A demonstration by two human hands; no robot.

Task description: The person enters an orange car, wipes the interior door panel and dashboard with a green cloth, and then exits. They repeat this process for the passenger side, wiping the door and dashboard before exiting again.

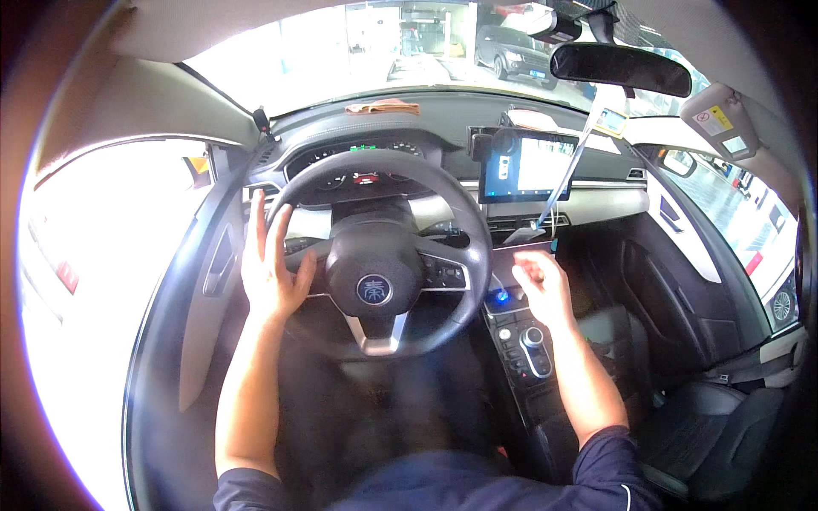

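Observation:
My left hand (271, 271) is at the left side of the black steering wheel (471, 191), its fingers spread and pointing up. The thumb stands apart from them, and no grip on the rim shows. Over the centre console, my right hand (543, 287) hangs with half-curled fingers; nothing shows in it, though its palm is partly hidden. Just below and left of that hand are a blue-lit plug (501, 296) and a round gear selector knob (532, 337). The instrument cluster (361, 175) is lit behind the wheel.
A lit touchscreen (527, 166) stands on the dashboard, with a long pale strip (572, 169) hanging before it. A folded brown cloth (383, 108) lies on the dash top. The rear-view mirror (620, 67) is overhead; the driver's door (220, 255) is at left. A dark car (514, 54) stands outside.

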